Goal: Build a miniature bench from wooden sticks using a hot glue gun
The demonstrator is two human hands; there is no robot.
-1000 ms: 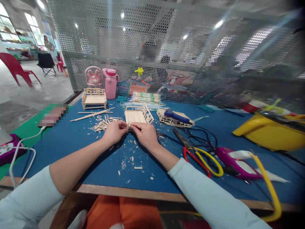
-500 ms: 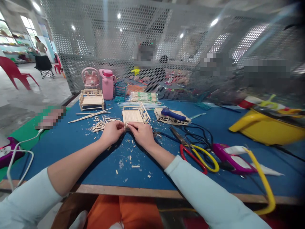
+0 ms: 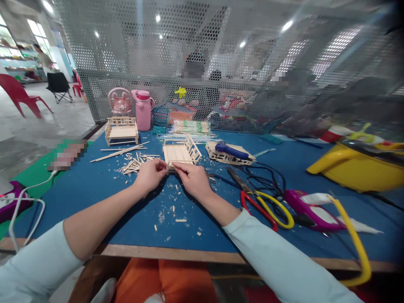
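Note:
A miniature bench of thin wooden sticks [image 3: 177, 154] sits on the blue tabletop, with a slatted seat and railings at its back and right side. My left hand [image 3: 150, 176] is closed, its thumb and fingertips pinched at the bench's near left corner. From the other side my right hand [image 3: 193, 179] is closed too, fingertips pressed on the bench's front edge by that same corner. Small stick pieces show between the fingertips, but their exact shape is hidden. Beside my left hand lies a pile of short cut sticks [image 3: 134, 165].
Another stick bench [image 3: 122, 131] and a pink bottle [image 3: 143, 110] stand at back left. To the right are a blue-handled tool [image 3: 232, 150] on a stick piece, scissors [image 3: 263, 206], cables, a purple glue gun [image 3: 314, 210] and a yellow container [image 3: 358, 166]. Mesh panel [image 3: 126, 50] behind.
My right hand has shifted slightly right along the bench's front edge, its fingers stretched flatter. My left hand keeps its pinch at the corner. In the far background a person has moved left.

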